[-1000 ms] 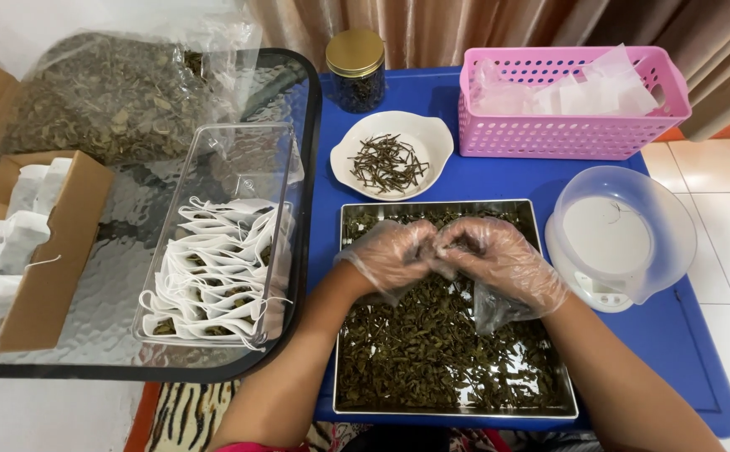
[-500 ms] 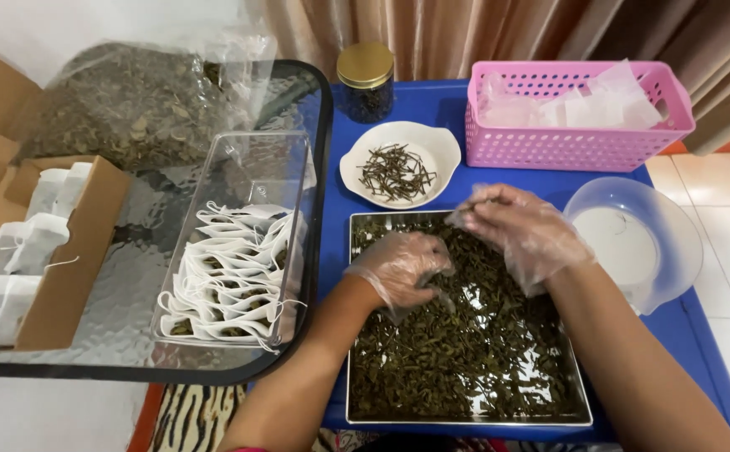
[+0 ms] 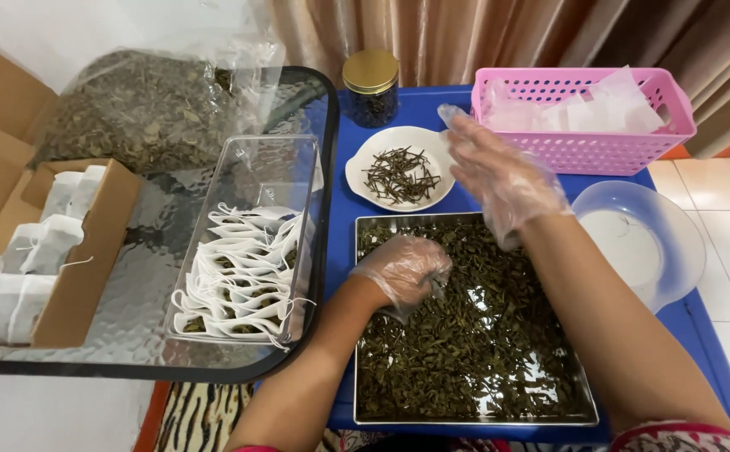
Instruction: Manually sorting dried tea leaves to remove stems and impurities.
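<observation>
Both hands wear thin clear plastic gloves. My left hand (image 3: 404,269) rests curled on the dried green tea leaves in the steel tray (image 3: 586,402), its fingers closed among the leaves at the upper left. My right hand (image 3: 492,172) hovers with fingers spread over the right edge of the white bowl (image 3: 365,159), which holds thin dark stems (image 3: 400,175). I cannot tell whether the right fingertips still pinch a stem.
A pink basket (image 3: 582,142) of empty white bags and a gold-lidded jar (image 3: 371,85) stand at the back. A clear bowl on a scale (image 3: 641,243) sits right. Left: a clear bin of filled tea bags (image 3: 243,268), a cardboard box (image 3: 72,276), a bagged leaf pile (image 3: 139,109).
My right hand left the tray and moved up over the white bowl, opening its fingers. My left hand stayed on the leaves in the tray's upper left.
</observation>
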